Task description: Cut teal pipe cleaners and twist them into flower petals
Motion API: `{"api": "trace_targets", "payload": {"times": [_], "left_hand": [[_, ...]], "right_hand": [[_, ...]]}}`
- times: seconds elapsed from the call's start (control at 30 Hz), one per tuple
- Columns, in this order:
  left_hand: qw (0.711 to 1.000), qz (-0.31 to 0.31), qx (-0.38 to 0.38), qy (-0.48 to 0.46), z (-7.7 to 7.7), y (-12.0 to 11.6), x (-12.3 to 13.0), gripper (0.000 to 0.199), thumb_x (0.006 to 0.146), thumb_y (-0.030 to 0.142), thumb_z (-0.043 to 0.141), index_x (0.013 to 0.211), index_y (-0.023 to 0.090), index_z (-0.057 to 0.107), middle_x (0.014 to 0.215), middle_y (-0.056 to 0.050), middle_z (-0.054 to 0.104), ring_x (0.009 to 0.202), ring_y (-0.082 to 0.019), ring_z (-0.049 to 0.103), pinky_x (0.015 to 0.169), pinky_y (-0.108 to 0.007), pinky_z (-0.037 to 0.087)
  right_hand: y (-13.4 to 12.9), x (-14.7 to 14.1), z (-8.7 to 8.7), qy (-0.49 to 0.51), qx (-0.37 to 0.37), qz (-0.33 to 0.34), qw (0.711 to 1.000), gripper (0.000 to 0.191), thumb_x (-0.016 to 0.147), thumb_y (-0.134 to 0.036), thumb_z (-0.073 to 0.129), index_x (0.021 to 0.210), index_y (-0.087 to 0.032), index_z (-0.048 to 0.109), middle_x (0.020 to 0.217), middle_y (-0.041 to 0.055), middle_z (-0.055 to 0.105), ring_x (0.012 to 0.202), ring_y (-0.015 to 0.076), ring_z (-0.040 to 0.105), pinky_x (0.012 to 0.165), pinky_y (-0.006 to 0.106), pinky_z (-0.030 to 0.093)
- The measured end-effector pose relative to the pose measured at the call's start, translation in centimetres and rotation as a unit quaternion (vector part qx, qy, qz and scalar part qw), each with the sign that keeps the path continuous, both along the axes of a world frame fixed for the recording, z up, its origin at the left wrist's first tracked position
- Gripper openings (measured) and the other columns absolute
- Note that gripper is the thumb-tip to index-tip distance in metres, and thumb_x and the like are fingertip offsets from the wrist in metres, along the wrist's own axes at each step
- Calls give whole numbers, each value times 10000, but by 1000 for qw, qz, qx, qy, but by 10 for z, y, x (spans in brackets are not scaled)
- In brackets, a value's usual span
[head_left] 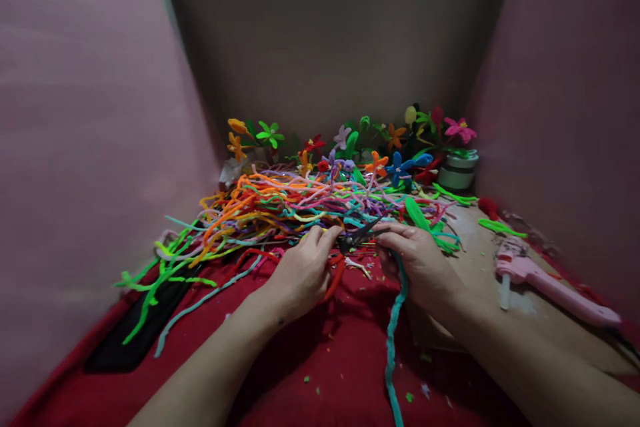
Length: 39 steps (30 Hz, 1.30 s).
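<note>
Near the middle of the red cloth, my left hand (307, 270) is closed round the handles of dark scissors (357, 235), whose blades point right toward my other hand. Red handle parts seem to show below my left fingers. My right hand (417, 260) pinches a teal fuzzy stem (395, 327), which hangs down toward the bottom edge. The scissor blades reach the fingertips of my right hand, and the stem's upper end is hidden there. Just behind both hands lies a heap of multicoloured fuzzy stems (280, 203).
Fuzzy flowers (270, 135) line the back, beside a striped pot (459, 170). On the right, a pink glue gun (560, 290) rests on a brown board (480, 260). A black flat object (125, 340) lies left under green stems. Small scraps dot the red cloth (300, 360).
</note>
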<state>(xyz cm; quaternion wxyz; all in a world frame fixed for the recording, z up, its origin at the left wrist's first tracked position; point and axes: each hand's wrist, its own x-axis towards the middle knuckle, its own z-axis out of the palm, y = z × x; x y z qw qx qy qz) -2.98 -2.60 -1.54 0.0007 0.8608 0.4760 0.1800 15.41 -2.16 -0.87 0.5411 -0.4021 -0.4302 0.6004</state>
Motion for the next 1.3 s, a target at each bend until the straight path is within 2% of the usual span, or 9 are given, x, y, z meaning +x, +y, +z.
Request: {"api": "trace_targets", "payload": {"times": [0.1,0.33,0.67,0.93,1.2,1.3], "left_hand": [[1000,17,12,19,-2,2,0,566,739,76,380,1291,184,312,1106,-105,470,973,-218,524,774,-341,489],[996,50,40,56,-3,4,-1,568,759,96,397,1315,149,298,1124,-133,473,943,-233,548,751,-353,499],[989,82,82,89,-6,8,-3,579,765,100,393,1330,156,280,1095,-124,477,935,-234,542,714,-334,500],[986,80,91,116,-8,6,-1,553,803,165,406,1340,123,282,1063,-134,484,900,-246,545,683,-333,498],[980,94,100,146,-6,3,2,543,808,140,389,1340,115,283,1059,-140,493,862,-237,564,631,-321,502],[976,99,99,167,-7,3,2,543,807,123,382,1341,121,279,1062,-136,502,837,-227,577,591,-302,499]], "right_hand": [[0,0,1,5,-9,-11,1000,193,631,-200,594,816,-143,601,417,-65,465,322,58,337,308,172,256],[0,1,2,3,15,-19,1000,170,643,-162,563,805,-133,605,429,-60,477,337,54,362,316,166,277],[0,1,4,60,-36,13,997,115,623,-180,600,719,-171,537,450,-63,474,351,53,370,330,170,291],[2,2,-1,-12,-4,-23,1000,162,625,-161,572,778,-146,624,413,-69,436,353,48,329,338,173,207],[5,4,-8,-2,27,-23,999,140,615,-135,602,752,-152,624,505,-62,471,422,46,364,391,182,232],[5,4,-7,-7,24,-25,999,52,622,-129,598,673,-140,591,489,-59,459,414,42,349,391,183,223]]}}
